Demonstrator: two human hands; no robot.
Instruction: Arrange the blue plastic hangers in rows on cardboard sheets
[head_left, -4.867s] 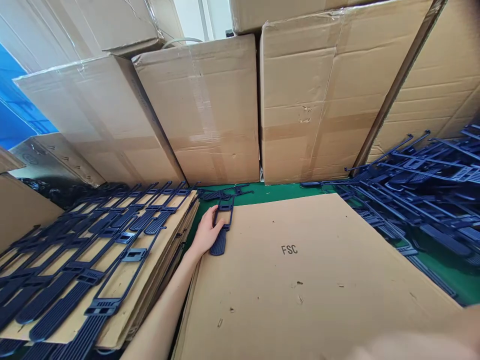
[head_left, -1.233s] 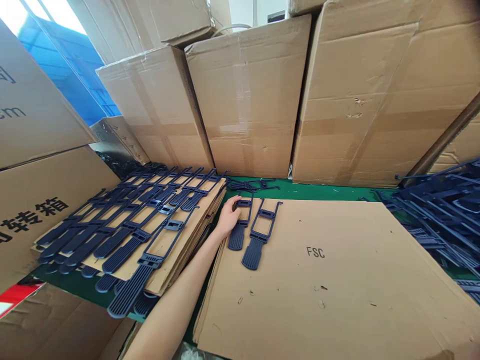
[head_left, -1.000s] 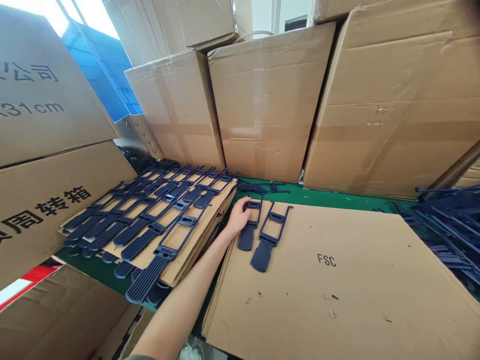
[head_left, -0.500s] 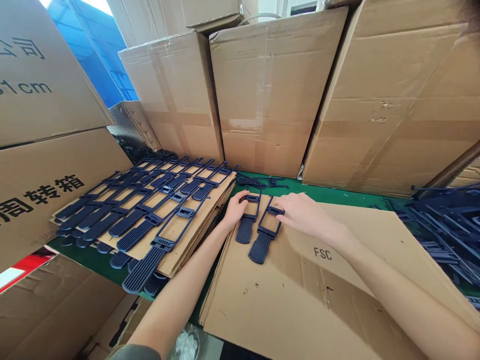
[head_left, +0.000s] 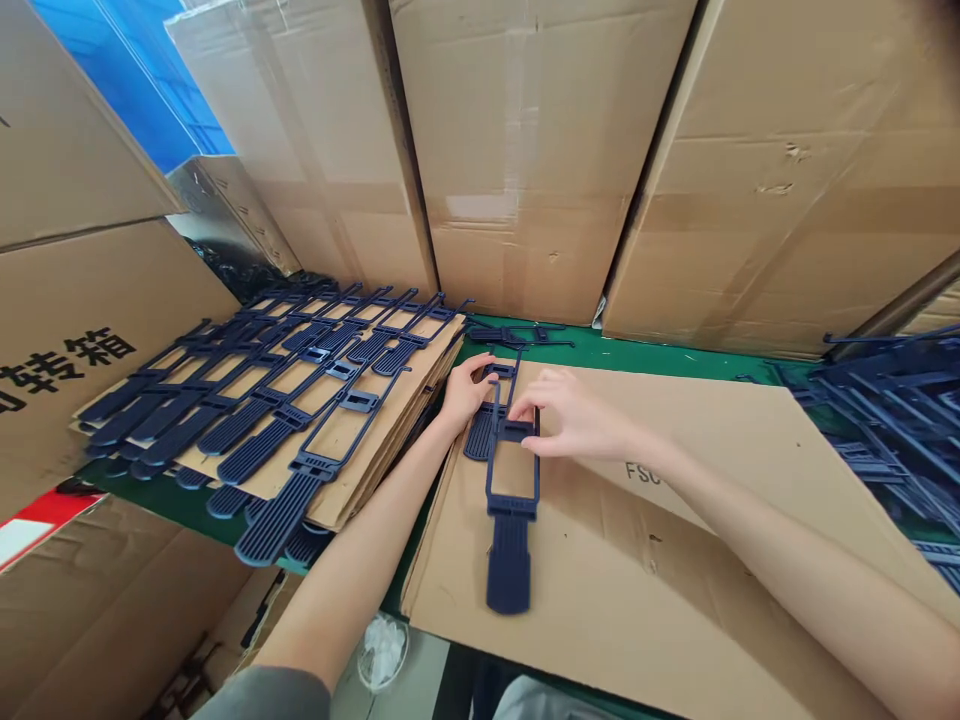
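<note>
A dark blue plastic part (head_left: 511, 505) with a ribbed paddle end and an open frame is lifted off the cardboard sheet (head_left: 675, 560), its paddle pointing toward me. My right hand (head_left: 574, 415) pinches the top of its frame. My left hand (head_left: 466, 388) rests with curled fingers on a second blue part (head_left: 480, 432) lying at the sheet's far left corner. The sheet is printed "FSC", partly hidden by my right wrist.
Left of the sheet a stack of cardboard (head_left: 360, 440) carries several rows of the same blue parts (head_left: 255, 390). A loose pile of blue parts (head_left: 892, 410) lies at the right. Tall cartons (head_left: 540, 150) wall the back and left. Green table surface (head_left: 675, 355) shows behind.
My right hand came in, took the second blue part by its frame and pulled it off the sheet toward me. My left hand stayed on the first part. The camera dipped closer.
</note>
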